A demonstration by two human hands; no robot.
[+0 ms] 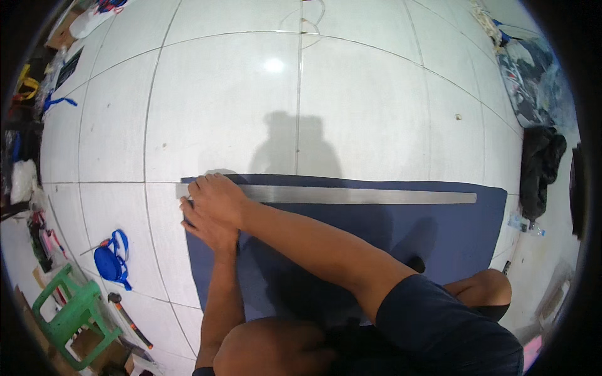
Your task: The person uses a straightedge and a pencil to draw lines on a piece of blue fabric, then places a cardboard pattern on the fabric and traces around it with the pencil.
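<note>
A dark blue sheet [451, 232] lies on the tiled floor in front of me. Along its far edge runs a long metal ruler [351, 195], its left end reaching just past the sheet's corner. My left hand [216, 233] rests at that end, its visible fingers spread over the ruler and sheet. Crossing from the right, my right arm brings my right hand [218, 195] over the ruler, partly covering my left hand. The right hand's fingers are bent together at the ruler's far edge; whatever they may hold is hidden.
To the left lie a blue pouch with a strap [110, 263], a tool with an orange and black handle [133, 323] and a green plastic stool [66, 323]. Black plastic bags [540, 166] and a clear filled bag [530, 78] line the right wall. My bent knee [492, 288] is beside the sheet.
</note>
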